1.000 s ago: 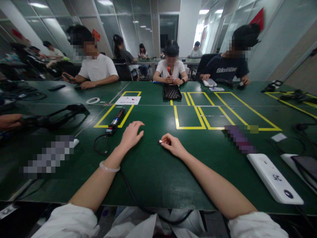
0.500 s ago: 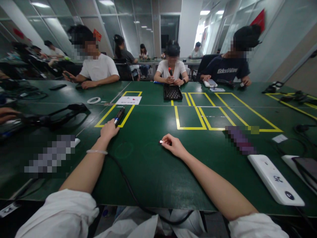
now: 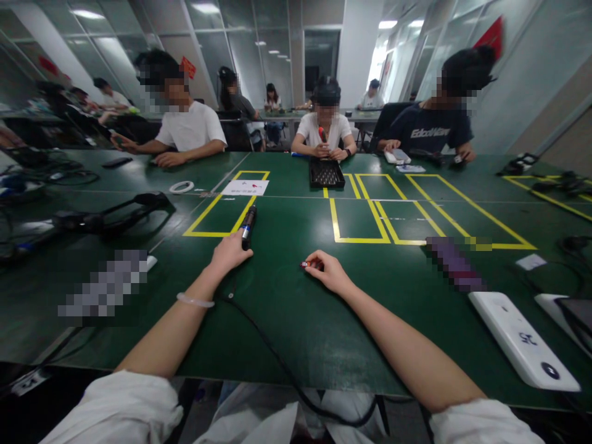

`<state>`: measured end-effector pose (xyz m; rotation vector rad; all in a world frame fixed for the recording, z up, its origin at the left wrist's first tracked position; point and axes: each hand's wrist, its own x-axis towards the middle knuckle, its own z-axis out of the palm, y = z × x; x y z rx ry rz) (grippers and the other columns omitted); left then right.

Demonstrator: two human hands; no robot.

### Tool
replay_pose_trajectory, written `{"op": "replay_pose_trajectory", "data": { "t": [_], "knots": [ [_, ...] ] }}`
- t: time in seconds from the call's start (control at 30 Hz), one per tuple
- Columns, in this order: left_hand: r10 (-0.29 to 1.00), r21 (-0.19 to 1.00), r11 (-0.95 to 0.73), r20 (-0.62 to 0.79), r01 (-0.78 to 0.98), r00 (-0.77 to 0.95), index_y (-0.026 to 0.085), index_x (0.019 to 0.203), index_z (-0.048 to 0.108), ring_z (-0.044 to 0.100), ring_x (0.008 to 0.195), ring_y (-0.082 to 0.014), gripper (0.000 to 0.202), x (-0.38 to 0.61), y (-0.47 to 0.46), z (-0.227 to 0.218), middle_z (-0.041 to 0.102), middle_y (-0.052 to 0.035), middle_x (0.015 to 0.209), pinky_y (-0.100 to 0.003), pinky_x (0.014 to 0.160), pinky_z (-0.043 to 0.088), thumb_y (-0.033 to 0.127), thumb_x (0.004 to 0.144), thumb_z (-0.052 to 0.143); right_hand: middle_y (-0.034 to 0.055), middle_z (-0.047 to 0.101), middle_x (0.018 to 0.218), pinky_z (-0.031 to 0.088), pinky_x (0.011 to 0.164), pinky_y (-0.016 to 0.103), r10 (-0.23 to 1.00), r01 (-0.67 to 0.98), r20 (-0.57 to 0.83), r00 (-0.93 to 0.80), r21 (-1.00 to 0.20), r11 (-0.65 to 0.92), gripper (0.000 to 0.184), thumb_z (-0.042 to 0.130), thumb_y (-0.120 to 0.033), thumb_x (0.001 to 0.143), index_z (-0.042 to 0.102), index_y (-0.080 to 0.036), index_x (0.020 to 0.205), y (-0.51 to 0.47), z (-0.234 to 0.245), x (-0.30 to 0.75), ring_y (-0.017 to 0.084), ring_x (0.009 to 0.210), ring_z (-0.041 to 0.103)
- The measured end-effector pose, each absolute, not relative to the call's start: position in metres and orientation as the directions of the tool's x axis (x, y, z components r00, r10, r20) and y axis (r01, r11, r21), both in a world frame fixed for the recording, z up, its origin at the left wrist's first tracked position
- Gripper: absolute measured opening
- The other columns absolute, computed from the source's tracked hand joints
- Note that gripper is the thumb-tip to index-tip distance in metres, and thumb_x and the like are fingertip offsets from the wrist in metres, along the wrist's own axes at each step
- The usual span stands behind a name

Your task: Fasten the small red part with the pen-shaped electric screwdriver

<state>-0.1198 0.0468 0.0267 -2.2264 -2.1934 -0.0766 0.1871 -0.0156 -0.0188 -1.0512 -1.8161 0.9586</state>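
My left hand [image 3: 231,250] rests low over the green table, closed on a dark cylinder [image 3: 250,221] with a silver and blue band. It looks like a small flashlight and points away from me, its near end partly covered by the hand. To the right, my right hand [image 3: 326,270] pinches a small dark-red piece with a bright spot [image 3: 304,264] just above or on the tabletop; its kind is too small to tell. The two hands are apart, and a black cable [image 3: 263,345] runs between the forearms to the table's front edge.
Yellow tape outlines [image 3: 361,239] mark the table. A white paper [image 3: 246,187], a white tape ring [image 3: 181,187] and a black tray [image 3: 327,174] lie farther off. At right is a white power bank [image 3: 522,339]. Co-workers sit opposite; one [image 3: 324,132] holds a red-and-black tool.
My left hand has moved right and slightly toward me, carrying the dark cylinder, which now stands more upright in view. The small red piece in my right hand has tilted slightly; that hand hardly moved.
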Motion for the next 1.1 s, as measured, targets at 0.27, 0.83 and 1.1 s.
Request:
{"op": "replay_pose_trajectory", "data": {
  "t": [0.27, 0.83, 1.1],
  "knots": [
    [0.953, 0.14, -0.301, 0.092, 0.943, 0.29, 0.017, 0.145, 0.029, 0.05, 0.119, -0.0311, 0.076, -0.039, -0.002, 0.023, 0.046, -0.0139, 0.143, -0.04, 0.092, 0.047, 0.038, 0.078, 0.057, -0.0024, 0.057, 0.071, 0.042, 0.062, 0.023, 0.909, 0.286, 0.267, -0.319, -0.887, 0.361, 0.016, 0.065, -0.027, 0.081, 0.06, -0.017, 0.092, -0.016, -0.02, 0.188, 0.011, 0.063, 0.052],
    [0.91, 0.19, -0.41, 0.024, 0.892, 0.414, 0.015, 0.153, 0.012, 0.044, 0.132, -0.0317, 0.087, 0.005, -0.031, 0.017, 0.026, -0.0157, 0.156, -0.041, 0.103, 0.041, 0.039, 0.081, 0.054, -0.0014, 0.054, 0.08, 0.043, 0.065, 0.024, 0.826, 0.411, 0.389, -0.408, -0.73, 0.546, 0.015, 0.065, -0.015, 0.081, 0.058, -0.019, 0.093, -0.017, -0.023, 0.186, 0.013, 0.068, 0.053],
    [0.926, 0.102, -0.376, 0.083, 0.921, 0.369, 0.018, 0.149, 0.023, 0.049, 0.125, -0.0308, 0.074, 0.01, -0.042, 0.024, 0.036, -0.0173, 0.149, -0.039, 0.095, 0.045, 0.049, 0.088, 0.049, 0.0031, 0.06, 0.083, 0.046, 0.072, 0.026, 0.782, 0.406, 0.441, -0.439, -0.679, 0.611, 0.008, 0.058, -0.021, 0.089, 0.066, -0.018, 0.089, -0.024, -0.013, 0.189, 0.015, 0.077, 0.059]
  ]
}}
